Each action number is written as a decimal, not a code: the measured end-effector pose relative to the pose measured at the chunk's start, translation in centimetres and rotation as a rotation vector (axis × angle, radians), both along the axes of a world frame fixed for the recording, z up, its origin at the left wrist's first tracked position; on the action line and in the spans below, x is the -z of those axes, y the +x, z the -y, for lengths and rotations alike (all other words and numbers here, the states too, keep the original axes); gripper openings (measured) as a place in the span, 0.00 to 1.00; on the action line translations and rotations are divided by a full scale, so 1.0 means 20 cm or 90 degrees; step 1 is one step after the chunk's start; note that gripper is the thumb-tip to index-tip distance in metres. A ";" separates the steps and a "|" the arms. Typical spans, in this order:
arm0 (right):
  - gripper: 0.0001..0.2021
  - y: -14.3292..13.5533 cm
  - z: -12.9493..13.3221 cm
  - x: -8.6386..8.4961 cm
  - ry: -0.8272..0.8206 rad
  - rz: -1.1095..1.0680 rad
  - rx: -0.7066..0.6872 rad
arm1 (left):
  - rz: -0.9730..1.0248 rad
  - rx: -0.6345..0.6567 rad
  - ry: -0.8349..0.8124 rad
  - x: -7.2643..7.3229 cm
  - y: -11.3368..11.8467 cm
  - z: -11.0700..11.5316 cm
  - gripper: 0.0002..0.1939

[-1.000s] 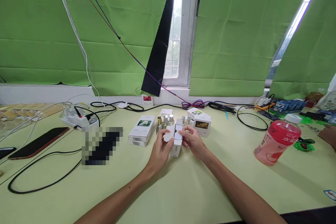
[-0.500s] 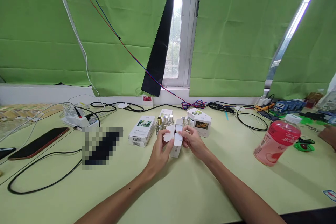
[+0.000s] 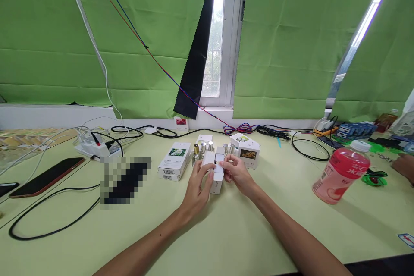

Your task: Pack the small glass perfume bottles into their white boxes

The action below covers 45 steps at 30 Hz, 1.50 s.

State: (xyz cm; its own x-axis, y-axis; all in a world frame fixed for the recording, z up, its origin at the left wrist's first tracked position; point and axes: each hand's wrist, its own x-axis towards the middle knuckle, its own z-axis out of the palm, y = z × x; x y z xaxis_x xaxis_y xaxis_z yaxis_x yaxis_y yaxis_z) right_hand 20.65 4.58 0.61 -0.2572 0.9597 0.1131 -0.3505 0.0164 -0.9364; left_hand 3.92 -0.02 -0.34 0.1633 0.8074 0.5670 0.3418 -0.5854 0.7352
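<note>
Both hands are on a small white carton point(image 3: 217, 186) with its top flaps open, in the middle of the table. My left hand point(image 3: 196, 185) grips its left side, fingers on the raised flap. On the right, my right hand point(image 3: 238, 172) pinches the carton's edge, thumb at the opening. What lies inside the carton is hidden. Just behind stand several small glass bottles point(image 3: 203, 148) with silver caps and one with a gold cap point(image 3: 196, 150). White boxes with flower pictures flank them: a stack point(image 3: 174, 159) to the left and a box point(image 3: 248, 156) to the right.
A pink drink bottle point(image 3: 339, 177) stands on the right. Phones point(image 3: 48, 177) and a power strip point(image 3: 97, 148) with cables lie on the left. Coiled black cables point(image 3: 273, 131) run along the back. Another person's hand point(image 3: 404, 166) is at the far right edge.
My left fingers have shifted slightly over the carton's raised flap, toward the opening. My right hand stays nearly in place, and the carton has barely moved.
</note>
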 end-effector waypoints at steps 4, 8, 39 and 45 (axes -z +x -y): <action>0.26 0.00 0.00 0.01 0.006 0.005 0.003 | -0.020 -0.023 0.031 -0.02 0.00 0.00 0.17; 0.26 0.00 0.00 0.01 0.013 0.008 0.005 | -0.033 -0.030 0.052 -0.03 0.00 0.00 0.17; 0.18 -0.02 0.01 0.05 0.136 0.087 0.078 | -0.066 -0.033 0.051 -0.03 0.00 0.01 0.15; 0.18 -0.03 0.01 0.04 0.146 0.088 0.076 | -0.063 -0.039 0.053 -0.03 0.00 0.01 0.16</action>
